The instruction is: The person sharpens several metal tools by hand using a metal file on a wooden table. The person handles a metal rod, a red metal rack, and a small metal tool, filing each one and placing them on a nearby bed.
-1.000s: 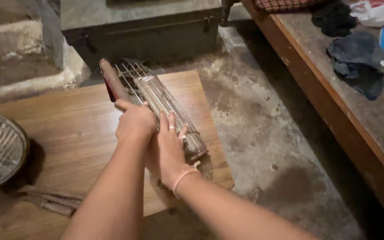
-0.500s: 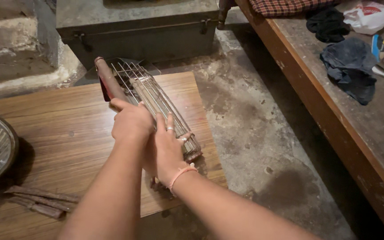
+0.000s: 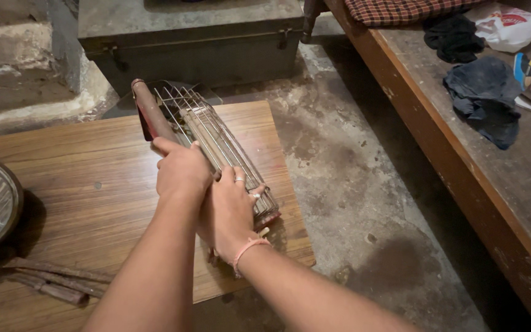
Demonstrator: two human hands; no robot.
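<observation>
Nearest on the wooden board (image 3: pixel 81 184), the right hand (image 3: pixel 228 212) and left hand (image 3: pixel 182 172) both clasp a long wire cage (image 3: pixel 216 147), left hand farther along; its long axis runs away leftward toward the metal trunk (image 3: pixel 192 37), lid closed, contents hidden

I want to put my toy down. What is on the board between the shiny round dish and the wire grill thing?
Just bare wooden board in the head view.
</observation>
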